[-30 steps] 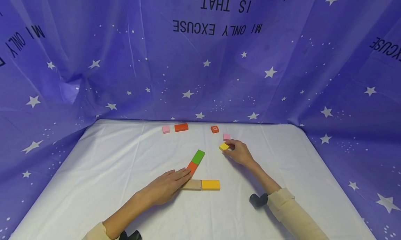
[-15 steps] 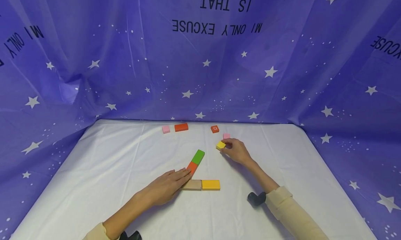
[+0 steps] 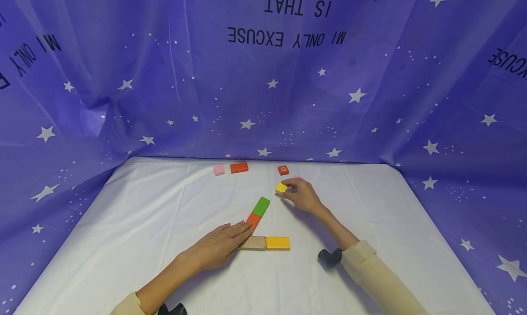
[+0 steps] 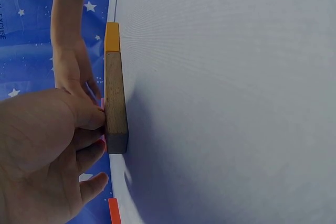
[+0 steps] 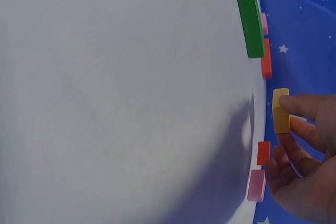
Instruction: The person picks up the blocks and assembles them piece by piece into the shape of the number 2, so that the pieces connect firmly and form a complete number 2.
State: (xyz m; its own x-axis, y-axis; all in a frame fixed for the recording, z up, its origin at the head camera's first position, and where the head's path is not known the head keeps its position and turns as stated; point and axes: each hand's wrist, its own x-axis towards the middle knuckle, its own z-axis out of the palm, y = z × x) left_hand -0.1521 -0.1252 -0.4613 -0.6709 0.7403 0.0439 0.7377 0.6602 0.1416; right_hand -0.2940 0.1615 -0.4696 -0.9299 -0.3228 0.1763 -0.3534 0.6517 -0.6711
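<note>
My right hand (image 3: 303, 196) pinches a small yellow block (image 3: 281, 188) between thumb and fingers, off the cloth in the right wrist view. To its left lies a green block (image 3: 261, 206), end to end with an orange-red block (image 3: 253, 221) in a slanted line. My left hand (image 3: 220, 245) rests with extended fingers on the lower part of that line, partly covering the orange-red block and a plain wooden block (image 3: 254, 243). A yellow-orange block (image 3: 277, 243) adjoins the wooden one's right end. In the left wrist view, the left thumb (image 4: 89, 115) is against the wooden block.
Along the back of the white cloth (image 3: 173, 196) lie a pink block (image 3: 219, 170), a long red block (image 3: 239, 168) and a red block marked Q (image 3: 283, 170). Another pink block (image 3: 298, 178) is partly hidden behind my right hand. A purple starry curtain (image 3: 263, 100) surrounds the table.
My right hand has carried the yellow block left and slightly away from me, toward the green block's far end. My left hand and the laid blocks stay in place.
</note>
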